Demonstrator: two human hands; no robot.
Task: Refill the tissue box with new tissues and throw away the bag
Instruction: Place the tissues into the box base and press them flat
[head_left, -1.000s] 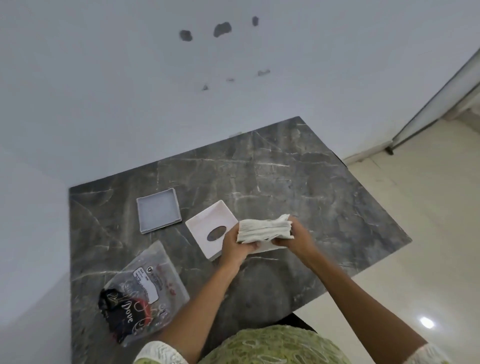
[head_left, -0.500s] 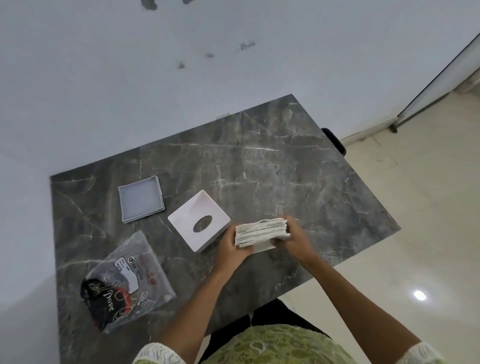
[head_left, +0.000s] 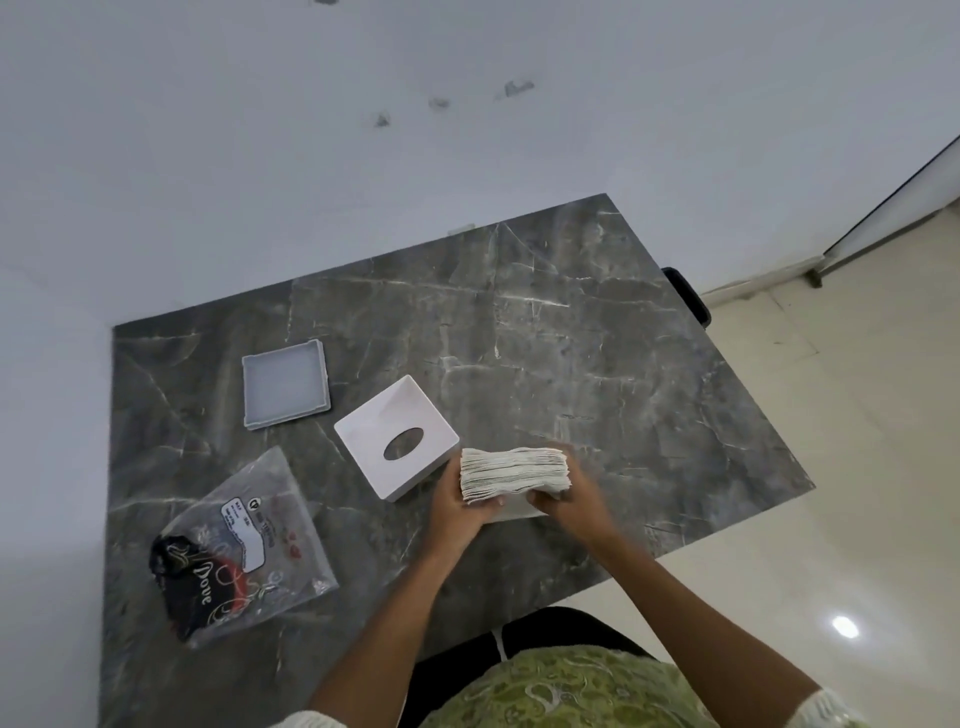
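Observation:
A stack of white tissues (head_left: 511, 470) is held edge-on between my two hands just above the table. My left hand (head_left: 457, 506) grips its left end and my right hand (head_left: 574, 501) grips its right end. Directly left of the stack lies the white tissue box cover (head_left: 384, 428) with its oval slot facing up. The box's shallow grey-white base tray (head_left: 285, 384) sits apart, further left and back. The clear plastic bag (head_left: 244, 551) with black and red print lies flat near the table's front left.
Everything rests on a dark grey marble table (head_left: 571, 353) pushed against a white wall. A dark chair back (head_left: 688, 296) shows past the table's right edge. Pale tiled floor (head_left: 857, 467) lies to the right.
The tissue stack has come down and slightly toward me, away from above the box cover, and its folded edges are squared up between both hands. The camera view has shifted.

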